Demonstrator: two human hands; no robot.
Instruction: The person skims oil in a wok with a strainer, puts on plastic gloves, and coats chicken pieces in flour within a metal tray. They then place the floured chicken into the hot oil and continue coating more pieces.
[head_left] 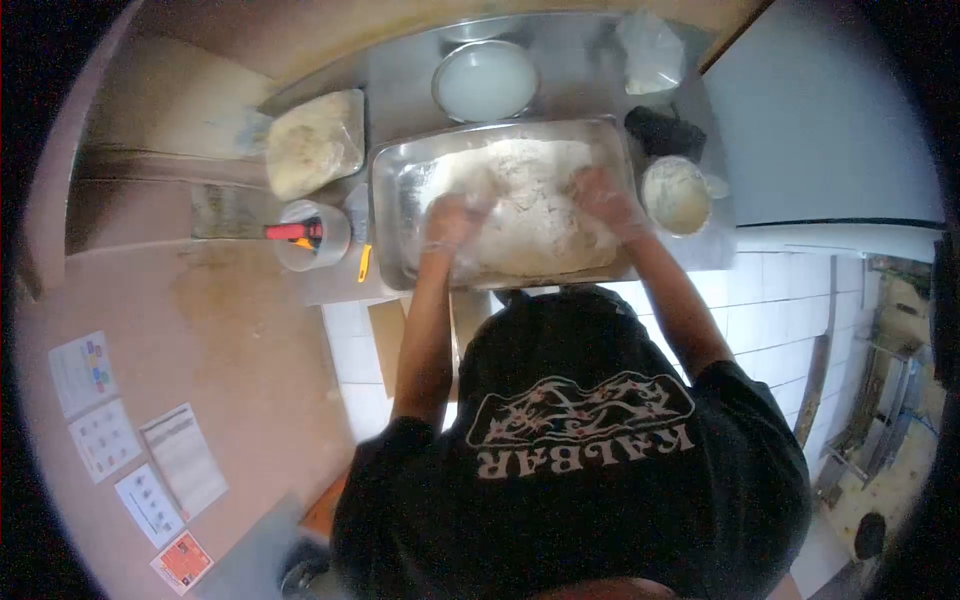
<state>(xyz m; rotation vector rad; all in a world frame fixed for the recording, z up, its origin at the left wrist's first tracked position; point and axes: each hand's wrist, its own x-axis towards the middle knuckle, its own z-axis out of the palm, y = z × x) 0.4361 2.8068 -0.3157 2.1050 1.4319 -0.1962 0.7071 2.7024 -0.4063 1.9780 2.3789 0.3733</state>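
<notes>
A large rectangular metal tray (392, 235) lies before me, holding a broad heap of white flour (530, 195). My left hand (455, 218) is in the left half of the tray, over the flour, its fingers smeared by motion. On the tray's right side, my right hand (600, 198) reaches into the flour with its fingers blurred too. Clear plastic gloves show at both wrists. Whether either hand grips anything I cannot tell.
Behind the tray stands a round metal bowl (486, 82) of whitish contents. A container of dough-like stuff (312, 145), a tub with red-handled tools (318, 238) and a yellow-handled tool (364, 262) are left. At right sit a tub of pale powder (678, 197) and a plastic bag (652, 58).
</notes>
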